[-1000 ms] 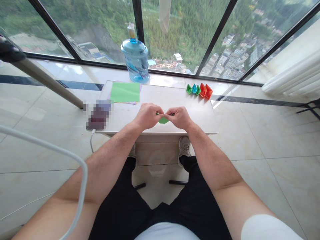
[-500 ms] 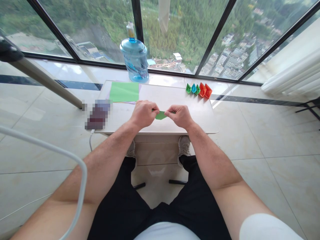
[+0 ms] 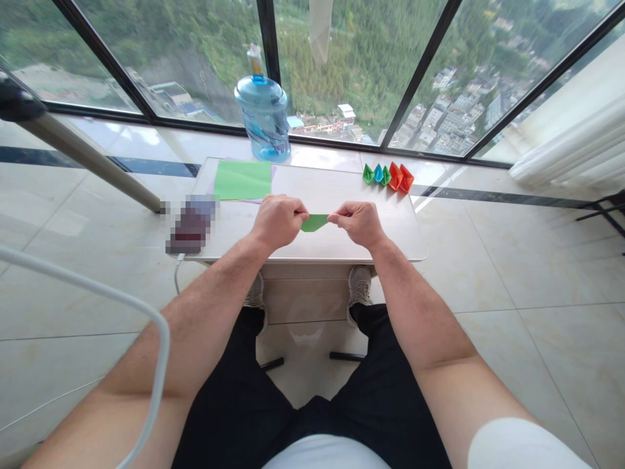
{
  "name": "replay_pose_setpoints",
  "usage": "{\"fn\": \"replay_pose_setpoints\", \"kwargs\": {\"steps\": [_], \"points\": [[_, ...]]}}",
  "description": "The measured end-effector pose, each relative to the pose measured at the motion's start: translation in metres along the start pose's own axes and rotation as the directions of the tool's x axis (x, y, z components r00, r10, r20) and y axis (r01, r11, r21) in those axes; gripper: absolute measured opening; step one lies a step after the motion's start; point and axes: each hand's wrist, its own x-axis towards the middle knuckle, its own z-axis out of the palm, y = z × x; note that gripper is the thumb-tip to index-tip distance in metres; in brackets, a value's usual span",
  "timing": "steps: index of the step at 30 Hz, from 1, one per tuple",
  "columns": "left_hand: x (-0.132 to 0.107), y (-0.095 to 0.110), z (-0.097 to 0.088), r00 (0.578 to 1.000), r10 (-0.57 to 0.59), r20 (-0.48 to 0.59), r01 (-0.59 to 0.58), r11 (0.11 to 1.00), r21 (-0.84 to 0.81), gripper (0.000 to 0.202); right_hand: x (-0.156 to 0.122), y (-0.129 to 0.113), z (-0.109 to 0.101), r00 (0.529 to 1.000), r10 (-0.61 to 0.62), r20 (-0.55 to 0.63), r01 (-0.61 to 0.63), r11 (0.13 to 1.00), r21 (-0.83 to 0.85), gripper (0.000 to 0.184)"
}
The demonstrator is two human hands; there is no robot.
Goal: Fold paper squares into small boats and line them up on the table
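Folded green paper (image 3: 314, 223) held just above the surface (image 3: 342, 251), long axis running left to right, pinched at its left end by the left hand (image 3: 279, 221) and at its right end by the right hand (image 3: 359, 223) (both closed on it, equally near)

Bright daylight through windows (image 3: 342, 58), soft shadows, wide-angle edge bending, sharp focus

No readable text shows anywhere; the label on the water jug (image 3: 263, 117) is too blurred.
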Motion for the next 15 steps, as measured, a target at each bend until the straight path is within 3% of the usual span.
{"fn": "replay_pose_setpoints", "kwargs": {"steps": [6,10,13,15], "points": [[-0.001,0.002,-0.002,0.995,-0.1,0.027,0.103,0.989,-0.106,0.019,0.003,0.0,-0.007,0.999,-0.006,0.041,0.002,0.996,0.094,0.018],[-0.002,0.006,0.002,0.978,-0.192,0.086,0.207,0.952,-0.227,0.015,0.006,-0.001,-0.003,0.993,0.055,-0.101,-0.037,0.984,0.176,0.021],[-0.002,0.008,0.011,0.947,-0.319,0.046,0.316,0.889,-0.332,0.014,0.005,-0.006,0.007,0.96,0.112,-0.256,-0.057,0.975,0.213,0.024],[-0.001,0.01,0.019,0.908,-0.418,0.017,0.38,0.806,-0.454,0.013,0.002,-0.01,0.015,0.967,0.118,-0.227,-0.07,0.976,0.207,0.024]]}}
